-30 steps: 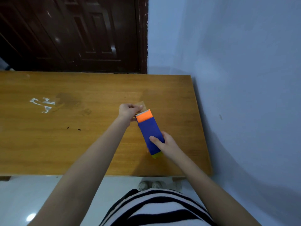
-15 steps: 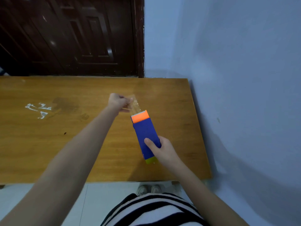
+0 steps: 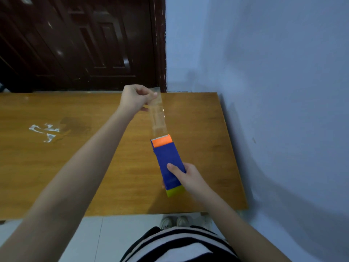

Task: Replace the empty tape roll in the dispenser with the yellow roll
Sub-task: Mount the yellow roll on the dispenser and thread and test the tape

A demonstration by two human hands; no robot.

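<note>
Change since earlier frame: left hand (image 3: 136,98) has drawn up and away from the dispenser (image 3: 168,163); the tape strip (image 3: 158,118), a short tab before, now spans a long clear band.
Left fingers: thumb and forefinger pinch the strip's free end; the other fingers curl beneath.
Right hand (image 3: 186,176): grips the dispenser's near end, thumb laid flat on the blue top face, fingers wrapped underneath and hidden.
Dispenser: blue body with an orange head (image 3: 162,143) and a toothed cutter edge at the far end; held above the wooden table (image 3: 56,167), not resting on it.
Yellow roll (image 3: 175,191): yellow-green edge shows at the dispenser's near end, just below the right thumb, touching the right palm side; judged already seated inside.
Key relation: strip runs straight from the cutter edge to the left fingertips, its long axis in line with the dispenser's long axis; the cutter lies between the two hands, nearer the right thumb than the left pinch.
Strip condition: taut, slightly wrinkled, transparent; whether it touches the teeth cannot be told.
Judged step: pull test or cut of the fresh tape; task nearly complete.
Next move calls for: tilting the strip across the teeth while the right hand keeps the body steady.
Risk: tape folding and sticking to itself.
Other items: white smear (image 3: 45,130) on the table, well apart from both hands.
</note>
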